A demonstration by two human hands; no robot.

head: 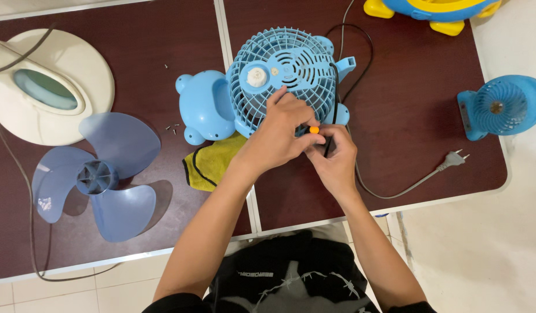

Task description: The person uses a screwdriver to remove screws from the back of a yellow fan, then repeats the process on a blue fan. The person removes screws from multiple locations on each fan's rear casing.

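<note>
A light blue table fan lies on its back on the dark red table, its round rear grille facing up with a white hub in the middle. My left hand rests on the grille's lower edge, fingers pressing the plastic. My right hand is closed around a small screwdriver with a black shaft and an orange tip, held against the grille's lower right rim. The bear-shaped blue base sticks out to the left of the grille.
A yellow cloth lies under the fan. A loose blue three-blade propeller and a cream fan housing sit at left. Tiny screws lie near the base. A grey cord with plug, a small blue fan and a yellow-blue toy are right.
</note>
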